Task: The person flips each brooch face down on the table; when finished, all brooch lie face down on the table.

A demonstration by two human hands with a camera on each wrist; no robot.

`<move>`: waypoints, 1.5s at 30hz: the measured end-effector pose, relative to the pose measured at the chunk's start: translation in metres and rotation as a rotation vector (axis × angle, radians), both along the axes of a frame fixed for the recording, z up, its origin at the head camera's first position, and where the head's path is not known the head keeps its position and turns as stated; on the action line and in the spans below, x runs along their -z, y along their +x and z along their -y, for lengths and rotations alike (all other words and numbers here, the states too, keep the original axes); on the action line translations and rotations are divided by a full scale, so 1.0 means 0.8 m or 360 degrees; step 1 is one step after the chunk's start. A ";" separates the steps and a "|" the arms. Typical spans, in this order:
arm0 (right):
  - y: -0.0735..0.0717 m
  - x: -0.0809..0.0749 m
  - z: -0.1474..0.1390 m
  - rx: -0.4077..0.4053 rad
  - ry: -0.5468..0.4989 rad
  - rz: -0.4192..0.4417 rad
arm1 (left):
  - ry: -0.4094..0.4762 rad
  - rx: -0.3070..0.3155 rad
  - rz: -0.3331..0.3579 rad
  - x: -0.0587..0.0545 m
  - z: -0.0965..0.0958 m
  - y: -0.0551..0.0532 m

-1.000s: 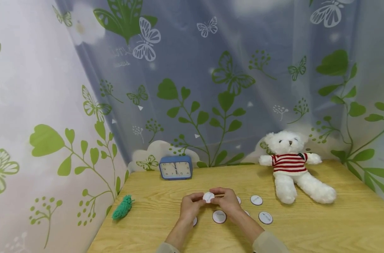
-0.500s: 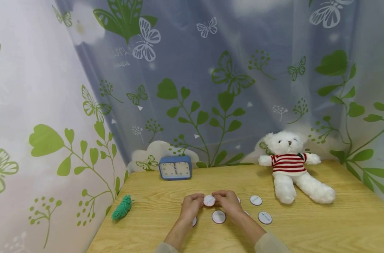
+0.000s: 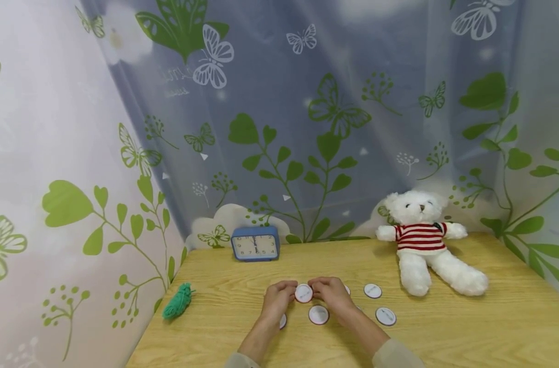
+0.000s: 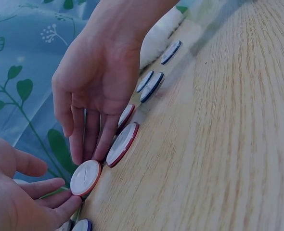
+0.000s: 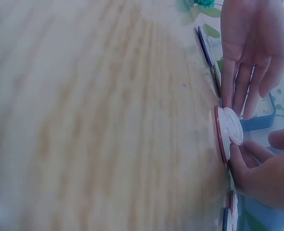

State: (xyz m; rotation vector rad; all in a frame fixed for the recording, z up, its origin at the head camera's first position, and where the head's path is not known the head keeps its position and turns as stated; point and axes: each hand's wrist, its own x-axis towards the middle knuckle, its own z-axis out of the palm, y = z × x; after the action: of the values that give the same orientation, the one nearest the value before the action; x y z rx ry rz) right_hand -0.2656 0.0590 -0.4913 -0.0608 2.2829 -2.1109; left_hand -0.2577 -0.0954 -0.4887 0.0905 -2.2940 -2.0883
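A round pin-back badge (image 3: 304, 293) lies on the table, pale pin side up; its rim looks orange-red in the left wrist view. On its left edge rest the outstretched fingertips of my left hand (image 3: 275, 302). My right hand (image 3: 335, 297) touches the opposite edge with straight fingers. Both thumbs stand away from the badge in the left wrist view. Just nearer to me is a red-rimmed badge (image 4: 122, 145). A blue-rimmed badge (image 4: 82, 225) is partly hidden by my left hand, and my right hand and wrist partly cover others.
To the right lie more badges (image 3: 386, 316), some with dark blue rims. A blue alarm clock (image 3: 255, 245) stands at the back. Green yarn (image 3: 178, 302) lies at the left, and a white teddy bear (image 3: 421, 237) sits at the back right of the wooden table (image 3: 505, 317).
The badge pinched between both hands has come down slightly toward me onto the table. My thumbs have left its face, and the fingers now only touch its sides.
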 end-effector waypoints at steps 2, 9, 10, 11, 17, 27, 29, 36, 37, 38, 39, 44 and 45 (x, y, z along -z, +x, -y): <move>0.001 0.000 0.000 -0.0004 -0.0009 0.0000 | 0.0000 -0.0006 0.0005 -0.001 0.000 0.002; 0.003 -0.001 0.001 -0.0012 -0.0038 0.0003 | -0.0064 -0.0026 0.0001 -0.001 0.004 0.007; 0.003 -0.001 0.001 -0.0014 -0.0038 0.0002 | -0.0076 -0.0026 -0.0004 -0.001 0.004 0.007; 0.003 -0.002 0.001 -0.0016 -0.0039 0.0002 | -0.0089 -0.0028 -0.0009 0.000 0.005 0.007; 0.003 -0.003 0.001 -0.0031 -0.0038 0.0010 | -0.0092 -0.0041 -0.0003 0.000 0.006 0.006; 0.014 -0.015 0.022 -0.0077 0.0000 -0.0102 | -0.0017 -0.0037 -0.0017 -0.009 0.017 0.007; 0.015 -0.015 0.028 -0.0113 -0.0050 -0.0151 | -0.0034 -0.0042 -0.0034 -0.011 0.022 0.007; 0.015 -0.014 0.043 -0.0235 -0.0267 -0.0081 | -0.0047 -0.0068 -0.0073 -0.016 0.040 0.010; 0.015 -0.015 0.044 -0.0258 -0.0304 -0.0057 | -0.0038 -0.0080 -0.0066 -0.017 0.042 0.009; 0.015 -0.016 0.045 -0.0284 -0.0326 -0.0036 | -0.0034 -0.0090 -0.0071 -0.016 0.044 0.008; 0.015 -0.016 0.046 -0.0310 -0.0354 -0.0022 | -0.0028 -0.0098 -0.0075 -0.015 0.047 0.007; 0.016 -0.017 0.056 -0.0393 -0.0395 0.0039 | -0.0032 -0.0156 -0.0084 -0.006 0.067 0.000; 0.015 -0.017 0.058 -0.0390 -0.0393 0.0044 | -0.0034 -0.0170 -0.0081 -0.004 0.072 -0.001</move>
State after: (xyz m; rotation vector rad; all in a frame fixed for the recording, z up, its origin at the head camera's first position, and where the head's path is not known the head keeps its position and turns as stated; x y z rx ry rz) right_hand -0.2534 0.0124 -0.4778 -0.2983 1.8763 -2.2294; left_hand -0.2581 -0.1527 -0.4853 0.1538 -2.2294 -1.9914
